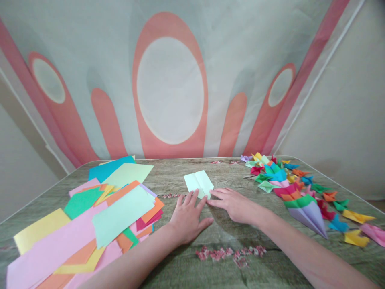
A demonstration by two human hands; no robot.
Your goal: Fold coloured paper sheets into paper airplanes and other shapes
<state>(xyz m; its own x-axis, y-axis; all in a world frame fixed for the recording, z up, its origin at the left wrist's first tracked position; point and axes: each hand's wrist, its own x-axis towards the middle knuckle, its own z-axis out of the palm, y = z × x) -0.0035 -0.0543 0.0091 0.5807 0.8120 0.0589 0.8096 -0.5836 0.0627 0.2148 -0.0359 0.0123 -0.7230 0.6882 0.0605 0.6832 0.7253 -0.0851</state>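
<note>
A pale green sheet of paper [198,181] lies at the middle of the table, with a crease down it and its near corners folded in. My left hand [190,214] rests flat with fingers spread, its fingertips on the near left edge of the paper. From the right, my right hand [230,204] touches the near right corner with its fingers stretched out. The fingertips of both hands are close together at the paper's near edge. Neither hand is closed round anything.
Loose coloured sheets [123,212] are heaped on the left of the wood-patterned table [168,265]. Folded paper pieces in many colours [306,212] spread along the right side. Behind the table hangs a grey and pink cloth [114,40].
</note>
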